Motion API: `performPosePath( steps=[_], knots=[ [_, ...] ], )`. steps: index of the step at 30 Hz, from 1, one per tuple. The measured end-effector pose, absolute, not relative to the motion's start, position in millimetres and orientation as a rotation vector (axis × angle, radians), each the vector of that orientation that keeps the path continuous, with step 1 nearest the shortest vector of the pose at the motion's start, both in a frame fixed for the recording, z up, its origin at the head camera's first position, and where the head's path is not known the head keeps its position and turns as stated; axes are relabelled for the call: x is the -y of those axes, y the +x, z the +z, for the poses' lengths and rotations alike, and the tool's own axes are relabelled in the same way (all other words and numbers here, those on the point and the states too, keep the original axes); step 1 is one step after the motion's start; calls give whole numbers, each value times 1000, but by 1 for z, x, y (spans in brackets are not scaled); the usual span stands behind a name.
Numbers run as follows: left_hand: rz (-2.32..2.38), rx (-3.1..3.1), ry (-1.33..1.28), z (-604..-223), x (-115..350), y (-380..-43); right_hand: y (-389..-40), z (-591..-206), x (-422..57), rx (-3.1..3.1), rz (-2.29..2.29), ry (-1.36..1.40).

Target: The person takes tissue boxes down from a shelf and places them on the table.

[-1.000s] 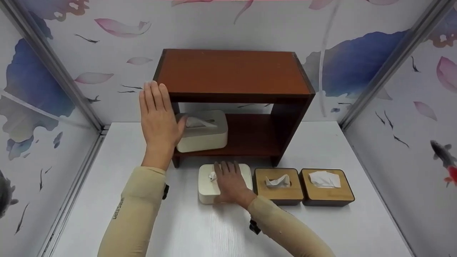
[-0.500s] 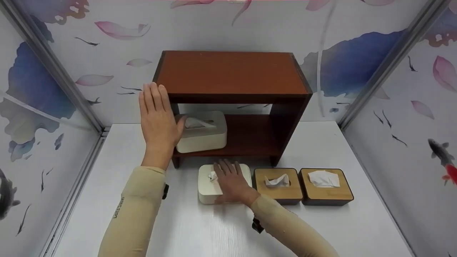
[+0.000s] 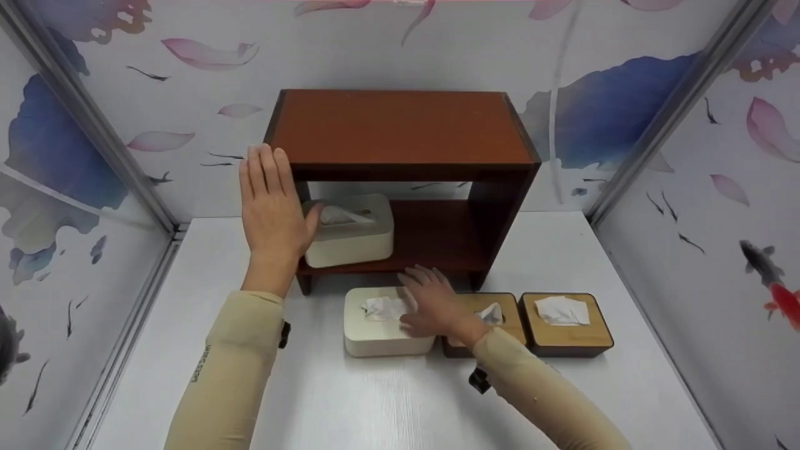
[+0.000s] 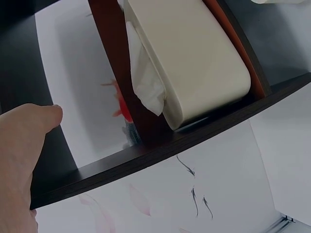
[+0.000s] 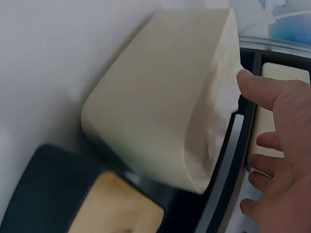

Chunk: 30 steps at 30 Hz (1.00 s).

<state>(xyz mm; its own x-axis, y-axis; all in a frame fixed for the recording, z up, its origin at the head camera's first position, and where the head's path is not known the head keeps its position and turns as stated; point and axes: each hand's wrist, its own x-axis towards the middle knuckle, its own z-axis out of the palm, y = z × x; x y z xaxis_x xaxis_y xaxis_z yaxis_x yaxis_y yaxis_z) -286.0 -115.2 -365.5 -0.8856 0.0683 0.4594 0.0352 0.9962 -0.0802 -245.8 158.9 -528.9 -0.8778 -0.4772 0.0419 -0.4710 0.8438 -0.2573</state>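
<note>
My left hand (image 3: pixel 272 219) lies straight-fingered against the left side of a reddish-brown wooden shelf (image 3: pixel 406 128), its thumb spread toward the opening. Inside, at the left, a cream tissue box (image 3: pixel 353 247) with a grey-looking top and a tissue sticking out sits slightly turned. My right hand (image 3: pixel 437 306) hovers with loosely bent fingers over the right end of a second cream tissue box (image 3: pixel 387 345) on the table. In the right wrist view its thumb is beside the white tissue (image 5: pixel 224 99); whether they touch I cannot tell. Neither hand holds anything.
Two dark tissue boxes with wood-coloured tops stand in a row to the right: the nearer tissue box (image 3: pixel 515 319), partly behind my right hand, and the far-right tissue box (image 3: pixel 565 337). Patterned wall panels (image 3: pixel 400 50) enclose the white table (image 3: pixel 375 406) behind and at both sides.
My right hand has lifted off the front cream box and moved right, uncovering more of its tissue, which now looks spread wider. The left hand stays against the shelf.
</note>
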Motion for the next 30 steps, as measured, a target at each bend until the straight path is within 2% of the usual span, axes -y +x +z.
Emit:
performPosePath(
  steps=[14,23,30],
  knots=[
    [-44,2653,-117,-366,118,-287,-256,-478,-242,-3295,-613,-775],
    [-249,2655,-160,-364,129,-282,-259,-444,-295,-3279,-522,-688],
    [-335,2328,-411,-392,117,-273,-253,-418,-318,-3347,-457,-544]
  ],
)
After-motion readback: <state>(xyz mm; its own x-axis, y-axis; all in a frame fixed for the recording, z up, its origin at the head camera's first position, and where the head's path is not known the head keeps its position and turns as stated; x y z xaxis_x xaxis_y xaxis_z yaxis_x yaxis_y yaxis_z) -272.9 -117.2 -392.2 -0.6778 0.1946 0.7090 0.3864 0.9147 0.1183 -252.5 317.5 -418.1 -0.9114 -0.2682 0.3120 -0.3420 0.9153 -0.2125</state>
